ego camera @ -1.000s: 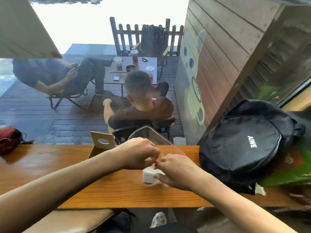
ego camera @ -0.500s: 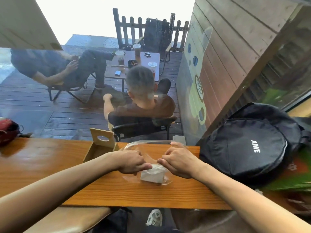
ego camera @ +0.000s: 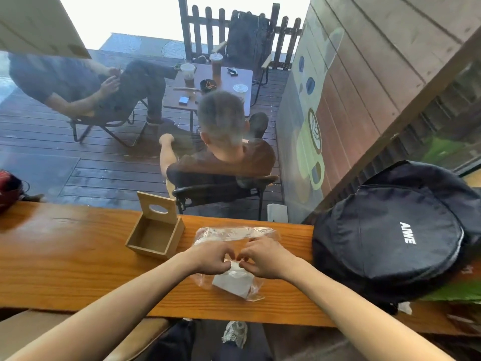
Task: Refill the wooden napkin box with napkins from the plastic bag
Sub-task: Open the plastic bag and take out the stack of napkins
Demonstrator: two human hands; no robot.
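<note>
A clear plastic bag [ego camera: 234, 233] lies on the wooden counter [ego camera: 65, 261] in front of me, with a white stack of napkins [ego camera: 231, 282] inside its near end. My left hand [ego camera: 210, 256] and my right hand [ego camera: 263, 257] meet over the bag, their fingers curled and pinching the plastic above the napkins. The wooden napkin box [ego camera: 156, 234] stands just left of the bag, lid [ego camera: 157, 207] raised with its oval slot showing, and its inside is bare.
A large black backpack [ego camera: 395, 235] fills the counter's right end, close to my right forearm. A red bag [ego camera: 9, 188] sits at the far left. A glass pane runs along the counter's far edge; people sit on a deck beyond it.
The bag has come down from being held up to lying flat on the counter. Both hands have shifted nearer to me along it and now pinch the plastic above the napkins.
</note>
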